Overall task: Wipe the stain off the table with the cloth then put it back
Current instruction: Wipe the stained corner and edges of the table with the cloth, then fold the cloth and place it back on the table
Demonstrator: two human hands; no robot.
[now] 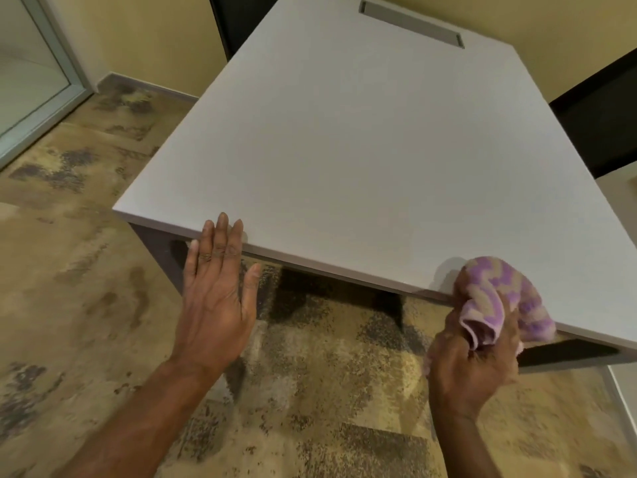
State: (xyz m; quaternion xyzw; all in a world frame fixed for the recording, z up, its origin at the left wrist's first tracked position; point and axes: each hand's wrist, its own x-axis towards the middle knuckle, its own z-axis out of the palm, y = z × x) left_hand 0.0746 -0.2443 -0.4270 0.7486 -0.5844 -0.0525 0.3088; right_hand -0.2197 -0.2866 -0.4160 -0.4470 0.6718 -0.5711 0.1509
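A large grey table [362, 150] fills the middle of the view. My right hand [472, 360] grips a bunched purple and beige cloth [503, 298] at the table's near edge, on the right; part of the cloth lies over the tabletop. My left hand [217, 288] is flat with straight fingers, its fingertips reaching the near edge of the table further left. I see no distinct stain on the grey surface.
A metal cable slot [410, 24] is set into the far end of the table. Dark chairs stand at the back [241, 22] and at the right [599, 115]. Mottled brown carpet [69, 270] lies below, with a glass door frame [51, 81] at the left.
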